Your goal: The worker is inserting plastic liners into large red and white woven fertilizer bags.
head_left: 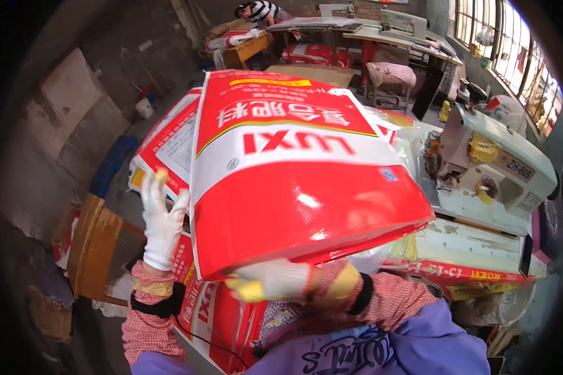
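Observation:
A large red and white sack [306, 194] with printed lettering lies slanted in front of me, its near edge raised and bulging. My right hand [272, 280], in a white glove with yellow fingertips, is at that near edge by the left corner. Its fingers look closed on the sack, though they are slightly blurred. Beside the sack's left edge my left hand [162, 219] is up, gloved in white, fingers spread and holding nothing. More flat red and white sacks [169, 147] lie under and to the left of the large one, and another stack [216, 322] sits near my lap.
A pale industrial sewing machine [497, 162] stands on a worktable [463, 250] at the right. Wooden boards [94, 250] stand at the left. Farther back are a chair with a pink cover [391, 74], another sewing machine [403, 25] and a person in a striped top [263, 11].

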`<state>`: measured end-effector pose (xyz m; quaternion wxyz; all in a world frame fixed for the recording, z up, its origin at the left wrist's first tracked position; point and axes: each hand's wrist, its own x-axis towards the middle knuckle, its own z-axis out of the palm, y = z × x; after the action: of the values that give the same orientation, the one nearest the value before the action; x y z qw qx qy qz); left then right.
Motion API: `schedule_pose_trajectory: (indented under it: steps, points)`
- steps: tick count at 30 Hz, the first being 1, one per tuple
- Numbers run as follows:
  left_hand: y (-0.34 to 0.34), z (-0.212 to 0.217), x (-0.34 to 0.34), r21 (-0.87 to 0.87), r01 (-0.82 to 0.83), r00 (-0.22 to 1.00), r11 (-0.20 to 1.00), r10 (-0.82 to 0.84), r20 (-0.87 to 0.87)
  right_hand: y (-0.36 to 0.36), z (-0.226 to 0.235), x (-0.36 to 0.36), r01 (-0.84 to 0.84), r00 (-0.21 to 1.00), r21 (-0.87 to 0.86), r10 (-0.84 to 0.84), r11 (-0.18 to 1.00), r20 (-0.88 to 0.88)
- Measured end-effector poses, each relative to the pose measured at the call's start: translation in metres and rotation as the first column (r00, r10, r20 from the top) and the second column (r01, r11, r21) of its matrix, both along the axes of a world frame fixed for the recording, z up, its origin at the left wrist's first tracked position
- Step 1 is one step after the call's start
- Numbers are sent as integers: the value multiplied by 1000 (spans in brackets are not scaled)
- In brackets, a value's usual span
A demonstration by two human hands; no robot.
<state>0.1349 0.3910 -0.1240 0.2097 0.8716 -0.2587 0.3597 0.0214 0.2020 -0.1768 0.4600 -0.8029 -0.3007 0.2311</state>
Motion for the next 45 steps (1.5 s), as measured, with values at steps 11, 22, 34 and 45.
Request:
schedule_pose_trajectory:
  steps: [11,22,34,45]
  points:
    - [64,-74,-35,-617,-97,618,781,-438,-653,-207,-83,-111,705,659,698,-248,-129,-710]
    - [276,-110,-235,-655,-563,760,504,3,-650,-15,-101,55,930,350,338,-70,143,-934]
    - [294,-372,-401,-231,-971,237,-66,-128,-963,121,-271,88,858,72,-228,-547,460,-834]
    - [270,-427,-346,109,-963,-52,245,230,-972,47,-356,97,824,322,13,-450,566,-833]
